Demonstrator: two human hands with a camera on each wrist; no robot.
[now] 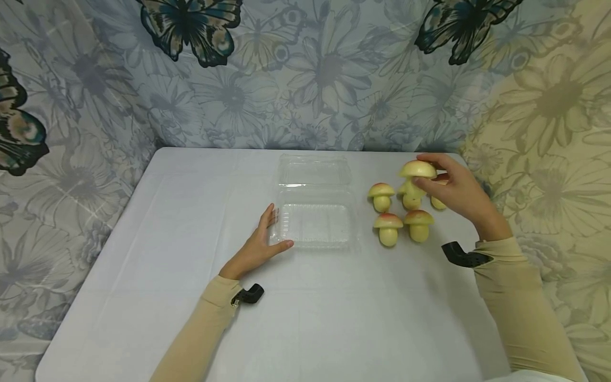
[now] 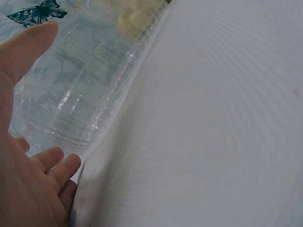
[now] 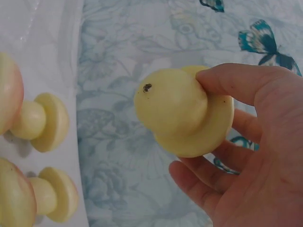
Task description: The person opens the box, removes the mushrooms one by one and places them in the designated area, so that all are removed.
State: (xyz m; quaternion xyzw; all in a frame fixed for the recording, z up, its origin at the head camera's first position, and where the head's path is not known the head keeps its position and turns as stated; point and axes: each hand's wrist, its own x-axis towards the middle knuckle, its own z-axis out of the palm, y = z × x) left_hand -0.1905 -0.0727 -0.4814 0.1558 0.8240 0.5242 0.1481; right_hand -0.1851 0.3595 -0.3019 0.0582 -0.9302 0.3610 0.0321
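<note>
My right hand pinches a toy mushroom between thumb and fingers, above the other mushrooms. In the right wrist view its pale yellow stem end, with a small dark spot, faces the camera. My left hand lies at the left side of a clear plastic clamshell container, thumb and fingers spread and fairly straight, fingertips right at its wall. The container's lid is folded back toward the far edge. No mushroom shows inside the container in the head view.
Several yellow mushrooms with reddish caps, such as this front mushroom, stand on the white table right of the container. One is partly hidden behind my right hand. Flower-patterned cloth with butterflies rises behind the table and at both sides.
</note>
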